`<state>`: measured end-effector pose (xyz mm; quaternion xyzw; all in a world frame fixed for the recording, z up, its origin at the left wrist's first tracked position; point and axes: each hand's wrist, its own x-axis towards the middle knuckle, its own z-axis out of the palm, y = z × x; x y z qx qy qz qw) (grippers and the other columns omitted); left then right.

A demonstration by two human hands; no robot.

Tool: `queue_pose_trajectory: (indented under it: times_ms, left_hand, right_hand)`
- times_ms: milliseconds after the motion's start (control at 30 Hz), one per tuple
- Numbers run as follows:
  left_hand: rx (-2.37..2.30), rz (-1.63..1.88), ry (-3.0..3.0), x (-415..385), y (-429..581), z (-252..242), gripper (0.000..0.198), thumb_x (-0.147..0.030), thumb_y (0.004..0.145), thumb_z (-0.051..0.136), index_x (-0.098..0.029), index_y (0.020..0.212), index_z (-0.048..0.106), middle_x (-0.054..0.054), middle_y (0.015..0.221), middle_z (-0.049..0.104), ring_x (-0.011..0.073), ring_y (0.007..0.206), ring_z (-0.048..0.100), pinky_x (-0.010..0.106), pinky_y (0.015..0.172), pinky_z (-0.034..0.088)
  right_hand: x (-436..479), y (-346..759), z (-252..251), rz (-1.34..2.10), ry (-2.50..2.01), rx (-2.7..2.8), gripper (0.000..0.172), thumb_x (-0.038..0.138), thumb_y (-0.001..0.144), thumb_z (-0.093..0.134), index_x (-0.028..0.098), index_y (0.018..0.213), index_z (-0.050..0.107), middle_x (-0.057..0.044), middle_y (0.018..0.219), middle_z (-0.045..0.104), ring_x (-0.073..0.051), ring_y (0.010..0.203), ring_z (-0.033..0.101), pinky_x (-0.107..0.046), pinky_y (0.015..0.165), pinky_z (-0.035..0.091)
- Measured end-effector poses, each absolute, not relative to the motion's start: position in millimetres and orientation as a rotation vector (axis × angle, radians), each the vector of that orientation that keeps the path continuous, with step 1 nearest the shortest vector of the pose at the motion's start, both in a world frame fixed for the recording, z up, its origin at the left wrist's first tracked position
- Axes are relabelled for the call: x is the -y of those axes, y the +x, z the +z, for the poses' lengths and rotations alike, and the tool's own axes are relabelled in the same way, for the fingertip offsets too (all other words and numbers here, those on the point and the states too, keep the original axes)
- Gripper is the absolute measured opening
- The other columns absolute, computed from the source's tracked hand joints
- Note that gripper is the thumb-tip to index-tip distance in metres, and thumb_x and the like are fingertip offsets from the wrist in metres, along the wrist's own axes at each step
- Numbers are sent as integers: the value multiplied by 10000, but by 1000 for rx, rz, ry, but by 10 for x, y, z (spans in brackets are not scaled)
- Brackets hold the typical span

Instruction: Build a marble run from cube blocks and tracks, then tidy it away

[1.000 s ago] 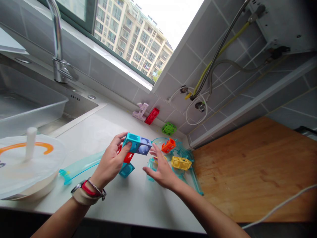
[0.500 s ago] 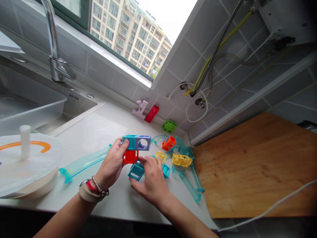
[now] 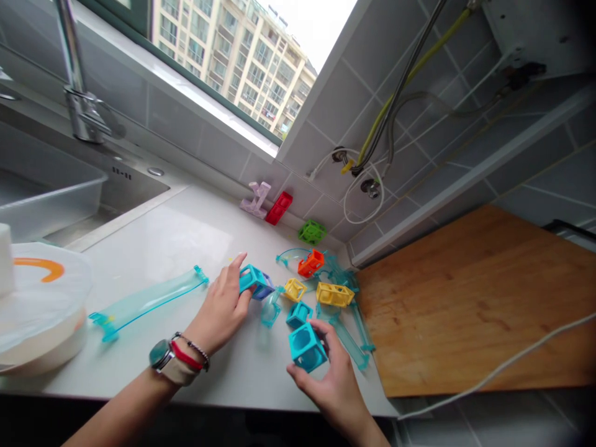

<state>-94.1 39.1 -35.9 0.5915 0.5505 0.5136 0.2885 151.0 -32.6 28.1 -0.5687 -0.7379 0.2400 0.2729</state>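
My left hand (image 3: 222, 310) rests on the white counter and grips a joined teal and purple cube piece (image 3: 255, 282) set down on the surface. Closer to me, my right hand (image 3: 333, 379) holds a teal cube (image 3: 306, 347) just above the counter's front edge. Between the hands lie a small teal cube (image 3: 298, 314), a clear teal curved piece (image 3: 270, 310) and a small yellow cube (image 3: 295, 289). A yellow block (image 3: 334, 294) and an orange block (image 3: 311, 263) sit farther back among clear teal track parts.
A long clear teal ramp (image 3: 148, 300) lies left of my left hand. A white lidded container (image 3: 40, 298) stands at far left, sink and faucet (image 3: 79, 105) behind. Pink, red (image 3: 278, 208) and green (image 3: 311, 231) pieces line the tiled wall. A wooden board (image 3: 470, 298) lies right.
My left hand lowered the teal and purple piece from mid-air onto the counter. My right hand picked up a teal cube and drew it toward me. The red cube is no longer visible.
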Motion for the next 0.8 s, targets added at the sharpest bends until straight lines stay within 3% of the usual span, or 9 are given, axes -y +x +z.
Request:
queue_pose_trajectory:
  times_ms: [133,233,400,567,667,800]
  left_hand:
    - [-1536,1258,1723,-378,-888,-357,538,-260,986,432,-259,1523,390,136,1305,571,333,1271,552,592,1103,395]
    - [-1552,1246,1788,-393,-913,-347,446,-224,951,459,-245,1394,500,127,1302,580,331,1243,557,578,1084,404]
    - [-1507,1268,1802,-405,-935,-361,410,-258,937,522,-232,1344,481,124,1317,598,330,1230,579,537,1045,453]
    - [-1638,1178,2000,-416,-903,-443,476,-266,965,509,-268,1440,468,144,1453,539,418,1462,384,694,1142,299]
    - [-1623,1218,2029,-403,-903,-411,555,-279,947,555,-266,1488,435,150,1505,495,411,1475,376,684,1173,287]
    - [-1528,1445,2032,-245,-903,-121,600,-281,909,625,-284,1485,457,111,1601,406,414,1566,189,688,1224,222]
  right_hand:
    - [237,1753,107,688,-1605,1836,610,341,742,837,226,1271,554,-84,1140,689,-264,1019,699,-396,923,590]
    - [232,1810,10,661,-1589,1900,613,319,738,840,230,1292,595,-96,1201,671,-278,1097,679,-404,951,581]
    - [289,1784,-106,671,-1562,2031,659,308,752,830,242,1371,613,-101,1257,619,-273,1154,654,-408,1016,549]
    - [312,1738,-134,749,-1609,1987,754,328,745,842,242,1434,545,-105,1268,662,-284,1167,652,-424,1023,537]
    - [310,1724,-119,814,-1617,1948,564,312,789,796,234,1312,601,-74,1147,724,-252,1010,704,-390,932,574]
    - [311,1724,-109,896,-1568,1934,468,319,814,778,230,1248,627,-60,1073,745,-225,879,718,-359,842,599]
